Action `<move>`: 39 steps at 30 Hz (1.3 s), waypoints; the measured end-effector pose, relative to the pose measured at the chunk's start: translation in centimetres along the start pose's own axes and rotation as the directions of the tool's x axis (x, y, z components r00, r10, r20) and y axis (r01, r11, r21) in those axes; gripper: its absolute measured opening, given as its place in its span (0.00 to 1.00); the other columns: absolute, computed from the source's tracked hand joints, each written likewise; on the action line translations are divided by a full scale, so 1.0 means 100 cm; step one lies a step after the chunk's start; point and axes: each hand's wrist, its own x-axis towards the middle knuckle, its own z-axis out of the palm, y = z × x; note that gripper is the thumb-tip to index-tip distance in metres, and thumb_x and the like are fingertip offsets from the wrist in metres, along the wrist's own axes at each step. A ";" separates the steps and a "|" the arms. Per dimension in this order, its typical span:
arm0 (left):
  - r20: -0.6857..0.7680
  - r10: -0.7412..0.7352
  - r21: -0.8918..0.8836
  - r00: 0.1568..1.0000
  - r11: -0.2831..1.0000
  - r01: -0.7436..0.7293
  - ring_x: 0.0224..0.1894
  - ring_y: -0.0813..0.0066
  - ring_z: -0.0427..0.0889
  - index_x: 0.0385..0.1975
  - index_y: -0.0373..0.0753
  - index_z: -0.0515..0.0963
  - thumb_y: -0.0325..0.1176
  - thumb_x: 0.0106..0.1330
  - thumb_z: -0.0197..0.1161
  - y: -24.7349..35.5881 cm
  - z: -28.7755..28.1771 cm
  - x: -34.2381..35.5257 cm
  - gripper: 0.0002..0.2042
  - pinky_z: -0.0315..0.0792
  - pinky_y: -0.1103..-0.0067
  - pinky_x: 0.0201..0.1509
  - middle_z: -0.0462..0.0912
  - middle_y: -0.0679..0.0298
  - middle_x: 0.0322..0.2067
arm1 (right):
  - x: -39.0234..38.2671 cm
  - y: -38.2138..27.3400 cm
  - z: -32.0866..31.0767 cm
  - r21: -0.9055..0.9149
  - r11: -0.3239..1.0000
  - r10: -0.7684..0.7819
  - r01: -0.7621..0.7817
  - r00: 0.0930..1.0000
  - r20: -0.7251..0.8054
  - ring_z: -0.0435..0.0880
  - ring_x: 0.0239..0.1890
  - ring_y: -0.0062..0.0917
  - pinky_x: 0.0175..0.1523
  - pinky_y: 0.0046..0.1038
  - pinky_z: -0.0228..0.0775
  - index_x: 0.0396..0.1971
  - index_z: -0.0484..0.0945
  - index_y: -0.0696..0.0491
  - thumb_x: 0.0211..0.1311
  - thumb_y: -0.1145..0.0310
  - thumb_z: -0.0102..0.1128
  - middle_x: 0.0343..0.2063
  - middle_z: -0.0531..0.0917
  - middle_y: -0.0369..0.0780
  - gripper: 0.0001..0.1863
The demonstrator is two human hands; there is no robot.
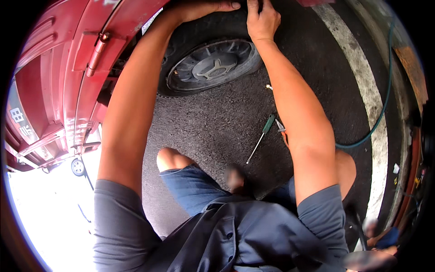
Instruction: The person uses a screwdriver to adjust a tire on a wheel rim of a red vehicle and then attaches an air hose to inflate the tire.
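Observation:
Both of my arms reach forward over a black tyre (165, 81) on a dark wheel rim (215, 65), which stands beside a red vehicle (86, 59). My left hand (206, 8) lies along the far top of the tyre, its thumb stretched out; the other fingers are out of view. Just right of it, my right hand (263, 21) is closed at the tyre's edge. Its fingertips are cut off at the upper border, and whatever they grip is hidden. Below my right forearm, a green-handled screwdriver (268, 124) lies on the asphalt next to orange-handled pliers (282, 128), partly covered by the arm.
A small brass-coloured piece (268, 86) shows near the wheel. A teal hose (383, 113) curves along the right, across a painted white line (362, 63). Partly seen at lower right is another person in blue (389, 236). Another vehicle's wheel (78, 167) stands at far left.

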 end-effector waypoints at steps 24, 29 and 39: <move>-0.155 0.165 -0.104 0.974 0.978 -0.182 0.66 0.60 0.68 0.63 0.43 0.72 0.64 0.61 0.61 0.003 0.015 -0.015 0.36 0.59 0.70 0.70 0.75 0.53 0.61 | 0.000 0.028 0.035 0.069 0.962 -0.258 0.263 0.963 -0.080 0.80 0.46 0.52 0.52 0.44 0.71 0.48 0.79 0.57 0.66 0.48 0.55 0.44 0.82 0.55 0.26; -0.090 0.166 -0.077 0.982 0.982 -0.173 0.71 0.57 0.62 0.65 0.47 0.71 0.61 0.60 0.63 0.012 0.001 -0.013 0.36 0.52 0.65 0.74 0.68 0.54 0.67 | 0.013 0.027 0.002 0.170 0.985 -0.061 0.038 0.989 0.134 0.79 0.49 0.53 0.54 0.44 0.70 0.50 0.78 0.60 0.67 0.43 0.51 0.45 0.82 0.57 0.32; -0.042 -0.020 -0.039 0.999 0.999 0.019 0.61 0.59 0.75 0.58 0.41 0.77 0.67 0.58 0.60 0.016 0.007 -0.007 0.38 0.65 0.70 0.64 0.79 0.52 0.57 | 0.005 0.049 -0.001 0.124 0.989 0.072 -0.080 0.995 0.074 0.79 0.48 0.57 0.53 0.46 0.70 0.50 0.77 0.65 0.69 0.39 0.45 0.42 0.81 0.61 0.38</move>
